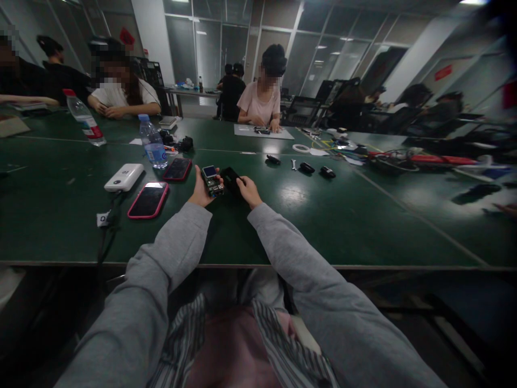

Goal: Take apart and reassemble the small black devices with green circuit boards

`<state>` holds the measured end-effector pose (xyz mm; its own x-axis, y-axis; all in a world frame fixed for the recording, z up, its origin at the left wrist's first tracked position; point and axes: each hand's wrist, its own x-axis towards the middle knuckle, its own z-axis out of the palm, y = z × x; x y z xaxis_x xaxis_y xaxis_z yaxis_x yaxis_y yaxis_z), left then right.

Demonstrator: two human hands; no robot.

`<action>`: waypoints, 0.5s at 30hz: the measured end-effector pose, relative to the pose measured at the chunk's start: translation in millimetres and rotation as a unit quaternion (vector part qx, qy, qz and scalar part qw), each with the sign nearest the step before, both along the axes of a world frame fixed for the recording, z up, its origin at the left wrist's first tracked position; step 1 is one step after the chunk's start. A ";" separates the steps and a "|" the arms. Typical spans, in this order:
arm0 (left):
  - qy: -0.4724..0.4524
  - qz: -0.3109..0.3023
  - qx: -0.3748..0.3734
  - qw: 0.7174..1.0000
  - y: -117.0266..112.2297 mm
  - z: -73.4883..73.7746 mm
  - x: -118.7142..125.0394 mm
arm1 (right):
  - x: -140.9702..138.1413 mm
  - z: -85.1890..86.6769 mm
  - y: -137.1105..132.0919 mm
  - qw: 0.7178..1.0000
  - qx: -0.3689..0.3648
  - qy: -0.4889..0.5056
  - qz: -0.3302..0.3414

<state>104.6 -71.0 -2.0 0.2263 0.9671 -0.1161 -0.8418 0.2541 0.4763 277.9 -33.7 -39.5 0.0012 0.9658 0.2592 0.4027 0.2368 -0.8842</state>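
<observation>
My left hand [201, 188] is closed around a small circuit board with a screen [212, 180], its display facing up. Close beside it, my right hand [249, 191] grips a black plastic cover [231, 180], held tilted over the table. The cover's inner side is too dark to make out. To the left of my hands lie a dark phone with a red edge [177, 169] and a phone in a pink case [148, 200]. A white power bank [124, 178] with a black cable sits further left.
Two water bottles stand to the left, one blue-capped [153, 143], one red-capped [85, 118]. A small wrench [294, 165] and several black parts [307, 168] lie to the right. Cables and tools [355, 148] clutter the far right. A co-worker [260, 102] sits opposite at a white mat [242, 131].
</observation>
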 end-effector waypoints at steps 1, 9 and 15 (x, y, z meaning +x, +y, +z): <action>-0.003 0.003 0.000 1.000 -0.1 0.2 -0.1 | 1.8 1.3 -0.7 1.000 0.006 -0.024 -0.003; -0.014 0.014 -0.003 1.000 -3.4 5.6 -0.9 | 10.3 7.3 -3.9 0.997 0.021 -0.072 -0.005; -0.007 0.003 -0.015 1.000 -7.8 11.4 -0.3 | 14.3 10.9 -3.9 0.997 -0.006 -0.070 0.012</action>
